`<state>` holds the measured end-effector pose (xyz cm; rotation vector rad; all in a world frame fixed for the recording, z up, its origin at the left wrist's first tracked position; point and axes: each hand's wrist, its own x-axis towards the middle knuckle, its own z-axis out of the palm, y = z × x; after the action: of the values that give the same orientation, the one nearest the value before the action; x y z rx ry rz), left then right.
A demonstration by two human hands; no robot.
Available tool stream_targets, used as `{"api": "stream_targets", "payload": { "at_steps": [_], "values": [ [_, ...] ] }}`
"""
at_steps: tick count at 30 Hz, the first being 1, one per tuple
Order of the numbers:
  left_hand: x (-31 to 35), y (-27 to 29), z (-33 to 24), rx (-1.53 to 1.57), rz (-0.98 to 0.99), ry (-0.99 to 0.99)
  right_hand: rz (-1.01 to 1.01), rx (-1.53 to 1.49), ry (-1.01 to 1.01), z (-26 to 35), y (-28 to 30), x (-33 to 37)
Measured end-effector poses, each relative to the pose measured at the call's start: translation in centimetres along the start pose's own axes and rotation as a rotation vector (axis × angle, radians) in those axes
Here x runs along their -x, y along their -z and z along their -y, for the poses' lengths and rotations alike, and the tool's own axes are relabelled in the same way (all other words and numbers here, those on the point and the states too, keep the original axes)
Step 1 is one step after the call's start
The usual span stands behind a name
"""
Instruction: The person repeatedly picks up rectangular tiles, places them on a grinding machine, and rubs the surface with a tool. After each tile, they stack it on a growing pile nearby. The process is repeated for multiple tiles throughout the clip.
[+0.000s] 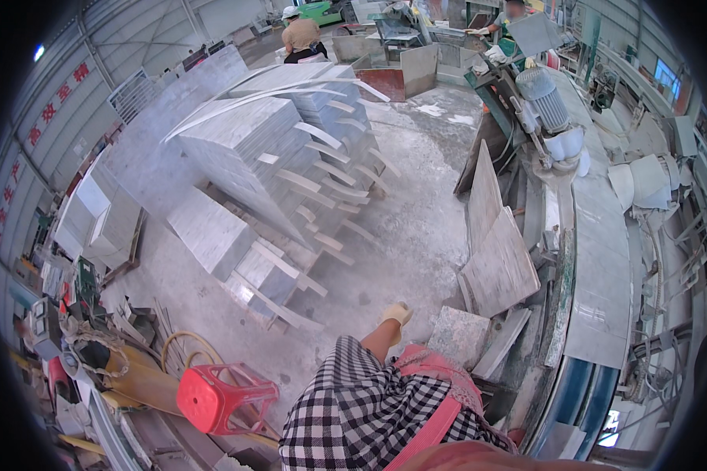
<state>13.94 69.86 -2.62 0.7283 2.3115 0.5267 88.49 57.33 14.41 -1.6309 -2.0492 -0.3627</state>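
My left hand (pixel 398 315) wears a cream-coloured glove and hangs low in front of me, beyond a black-and-white checked sleeve (pixel 334 400). Its fingers are too small and turned away to tell how they are bent, and nothing shows in it. The floor lies below it. Nearest on its right is a pale stone block (pixel 457 336), with grey-white stone slabs (pixel 501 271) leaning behind. My right hand is out of view; a blurred pinkish shape fills the lower edge. A pink apron (pixel 432 365) covers my front.
Large stacks of stone slabs (pixel 239 145) with strips sticking out stand ahead left. A red plastic stool (pixel 212 396) stands at lower left, near a yellow hose (pixel 169 345). A conveyor machine (pixel 601 290) with a motor (pixel 543 98) runs along the right. Two people (pixel 301 35) are farther back.
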Motion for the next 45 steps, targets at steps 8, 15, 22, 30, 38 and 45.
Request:
{"api": "stream_targets", "payload": {
  "at_steps": [8,15,22,30,38,45],
  "values": [
    [0.2,-0.4,-1.1,0.105,-0.020,-0.066,0.010,0.045,-0.030,0.3,0.4,0.7],
    [-0.8,-1.7,0.7,0.072,0.026,-0.036,0.145,0.127,-0.193,1.5,1.5,0.2],
    [-1.4,-2.3,1.7,-0.015,0.016,-0.029,0.333,0.226,-0.402,3.0,2.6,-0.3],
    [-0.6,-2.1,0.7,-0.032,0.045,-0.049,0.443,0.277,-0.464,2.6,2.9,0.0],
    [-0.6,-2.3,0.1,-0.091,0.061,-0.053,0.320,0.195,-0.364,1.9,2.6,0.9],
    [-0.4,-2.0,-0.4,-0.112,0.108,-0.038,0.171,0.117,-0.204,0.8,2.2,1.7]
  ]
}}
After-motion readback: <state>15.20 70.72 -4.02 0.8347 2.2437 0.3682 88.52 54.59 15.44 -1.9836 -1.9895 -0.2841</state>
